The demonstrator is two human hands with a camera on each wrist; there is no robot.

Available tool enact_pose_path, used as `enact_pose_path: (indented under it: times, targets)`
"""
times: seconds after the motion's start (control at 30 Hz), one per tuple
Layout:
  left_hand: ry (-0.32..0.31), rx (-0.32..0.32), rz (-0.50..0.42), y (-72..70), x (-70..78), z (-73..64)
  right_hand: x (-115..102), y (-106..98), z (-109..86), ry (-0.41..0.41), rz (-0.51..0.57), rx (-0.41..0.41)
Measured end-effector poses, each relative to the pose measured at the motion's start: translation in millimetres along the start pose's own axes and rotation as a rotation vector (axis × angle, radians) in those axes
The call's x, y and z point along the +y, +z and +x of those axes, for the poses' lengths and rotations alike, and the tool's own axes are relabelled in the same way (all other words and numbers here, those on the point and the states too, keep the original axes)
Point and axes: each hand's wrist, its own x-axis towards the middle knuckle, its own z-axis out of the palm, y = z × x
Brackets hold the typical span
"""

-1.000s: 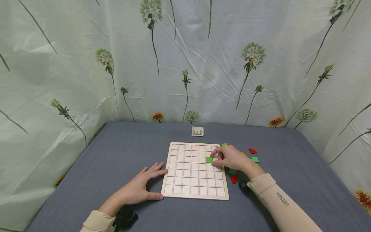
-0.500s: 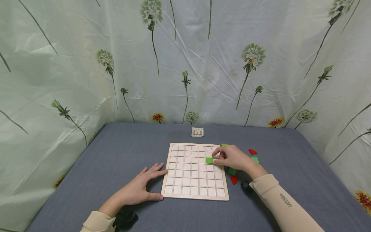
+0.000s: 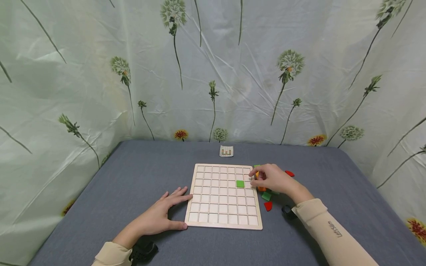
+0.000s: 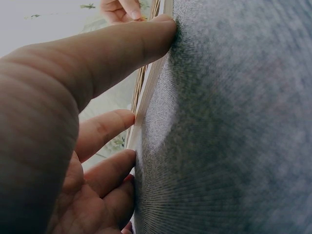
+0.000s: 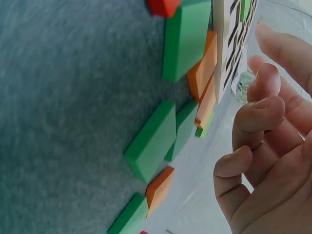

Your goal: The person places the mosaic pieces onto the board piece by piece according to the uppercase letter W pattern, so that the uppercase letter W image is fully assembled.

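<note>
A pale wooden grid board (image 3: 219,208) lies on the cloth-covered table. One bright green square tile (image 3: 240,184) sits in a cell toward its upper right. My left hand (image 3: 159,216) is spread at the board's left side, thumb and fingertips touching the edge; the left wrist view shows the thumb (image 4: 156,36) against the rim. Over the board's right edge hovers my right hand (image 3: 277,181), its thumb and index finger apart with nothing between them. In the right wrist view its other fingers (image 5: 258,119) are loosely bent.
Right of the board lie several loose pieces: a green one (image 3: 266,196), an orange one (image 3: 262,189) and red rounded ones (image 3: 267,205), some hidden under my right hand. A small printed card (image 3: 226,151) is behind the board. A flowered curtain (image 3: 213,66) hangs at the back.
My right hand has let go of the green tile and drawn back to the right, uncovering the tile and some orange pieces. The left hand has stayed where it was.
</note>
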Motion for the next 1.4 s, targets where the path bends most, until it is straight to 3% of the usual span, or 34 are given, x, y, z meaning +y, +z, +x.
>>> enact_pose_path:
  times: [0.33,0.77,1.4]
  targets:
    - [0.005,0.004,0.005,-0.2,0.3,-0.3,12.0,-6.2,-7.1,-0.005,-0.007,0.025]
    - [-0.002,0.002,0.002,-0.4,-0.5,0.0,24.3,-8.4,-21.5,0.035,0.054,-0.008]
    - [-0.003,0.000,0.000,-0.2,0.4,0.0,37.1,-3.8,-25.3,0.025,0.081,-0.001]
